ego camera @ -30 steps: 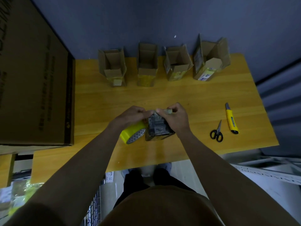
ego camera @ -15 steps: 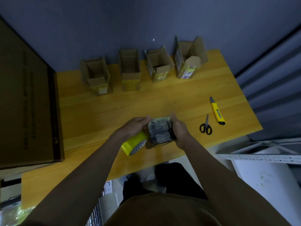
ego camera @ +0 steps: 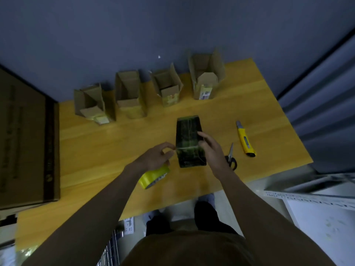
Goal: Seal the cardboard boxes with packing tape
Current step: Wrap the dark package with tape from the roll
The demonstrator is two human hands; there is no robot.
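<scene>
A small dark cardboard box [ego camera: 188, 139], wrapped in glossy tape, sits at the middle of the wooden table [ego camera: 92, 146]. My right hand [ego camera: 210, 150] holds it along its right edge, thumb on the top face. My left hand [ego camera: 155, 158] is just left of the box with fingers curled, and the yellow tape roll [ego camera: 153, 176] sits under its palm. A thin strand of tape runs from those fingers across the box. Several open cardboard boxes stand in a row at the back: [ego camera: 90, 104], [ego camera: 130, 95], [ego camera: 168, 87], [ego camera: 206, 77].
Scissors [ego camera: 231, 158] and a yellow utility knife [ego camera: 245, 140] lie right of my right hand. A large brown carton [ego camera: 25, 141] covers the table's left end. A blue wall runs behind the table, and a metal shelf [ego camera: 307, 191] stands at the lower right.
The box has been turned so its long side points away from me. My left hand has drawn back from it with the roll, pulling a strand of tape. The camera has tilted.
</scene>
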